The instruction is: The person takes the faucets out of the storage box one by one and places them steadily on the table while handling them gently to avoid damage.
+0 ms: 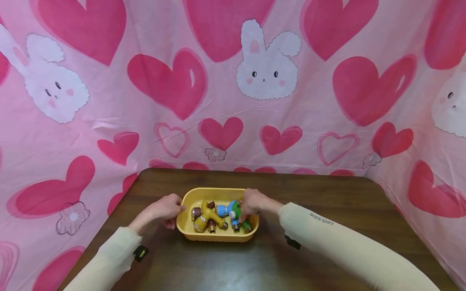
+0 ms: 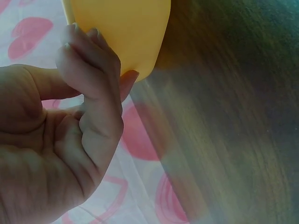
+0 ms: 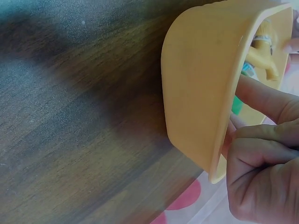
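A yellow plastic basin (image 1: 218, 237) stands on the table in the head view, holding several colourful branched pieces with ribbed collars and metallic-looking ends. At its left end my left hand (image 1: 165, 209) pinches the rim; the left wrist view shows the fingers (image 2: 100, 93) bent against the basin wall (image 2: 135, 32). My right hand (image 1: 253, 202) reaches over the right end and pinches a green piece (image 1: 236, 211). Its fingertips are partly hidden behind the wall in the right wrist view. Left of the green piece lie a blue piece (image 1: 222, 210), a yellow piece (image 1: 206, 216) and a brown one (image 1: 196, 213).
The dark wooden table (image 1: 309, 194) extends around the basin on all sides. Behind and beside it hangs a pink cloth (image 1: 225, 105) printed with hearts and rabbits. A small black device (image 1: 140, 253) is strapped at each wrist.
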Available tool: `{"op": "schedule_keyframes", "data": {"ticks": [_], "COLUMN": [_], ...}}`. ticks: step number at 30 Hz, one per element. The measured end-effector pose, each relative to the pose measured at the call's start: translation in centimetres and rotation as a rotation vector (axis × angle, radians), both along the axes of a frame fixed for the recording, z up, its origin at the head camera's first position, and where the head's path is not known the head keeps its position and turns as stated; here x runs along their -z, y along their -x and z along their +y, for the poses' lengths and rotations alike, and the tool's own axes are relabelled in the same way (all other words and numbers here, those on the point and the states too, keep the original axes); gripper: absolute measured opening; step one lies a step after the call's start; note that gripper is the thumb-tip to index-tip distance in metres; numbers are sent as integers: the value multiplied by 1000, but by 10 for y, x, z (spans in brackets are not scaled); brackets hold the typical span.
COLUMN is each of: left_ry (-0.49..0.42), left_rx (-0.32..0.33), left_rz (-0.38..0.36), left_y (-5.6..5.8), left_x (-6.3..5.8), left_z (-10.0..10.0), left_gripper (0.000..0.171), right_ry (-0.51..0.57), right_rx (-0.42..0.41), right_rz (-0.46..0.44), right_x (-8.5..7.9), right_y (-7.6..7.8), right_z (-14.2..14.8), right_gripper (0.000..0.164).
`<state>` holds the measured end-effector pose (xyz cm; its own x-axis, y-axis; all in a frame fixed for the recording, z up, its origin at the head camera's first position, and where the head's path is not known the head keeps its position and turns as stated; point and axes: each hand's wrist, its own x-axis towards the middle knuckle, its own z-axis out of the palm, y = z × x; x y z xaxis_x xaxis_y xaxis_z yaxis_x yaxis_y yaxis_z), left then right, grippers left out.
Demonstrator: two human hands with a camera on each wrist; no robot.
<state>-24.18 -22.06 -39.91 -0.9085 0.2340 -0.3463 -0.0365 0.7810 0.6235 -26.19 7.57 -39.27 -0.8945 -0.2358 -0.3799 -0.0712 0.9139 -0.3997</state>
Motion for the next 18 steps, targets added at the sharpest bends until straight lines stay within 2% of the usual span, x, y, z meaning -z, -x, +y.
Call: {"op": "schedule_keyframes", "data": {"ticks": [11, 18], "left_ry": [-6, -27], "left_rx": [-11, -14], "left_rz": [4, 27], "left_y": [1, 0], "left_x": [4, 6], "left_z": [-2, -3], "left_gripper": [13, 13], "right_ry": [23, 60], "right_rx": [-9, 8], "right_rz": [3, -19], "right_x": [0, -8], "right_y": [-4, 0], "right_z": [1, 3], "right_gripper": [29, 30]}}
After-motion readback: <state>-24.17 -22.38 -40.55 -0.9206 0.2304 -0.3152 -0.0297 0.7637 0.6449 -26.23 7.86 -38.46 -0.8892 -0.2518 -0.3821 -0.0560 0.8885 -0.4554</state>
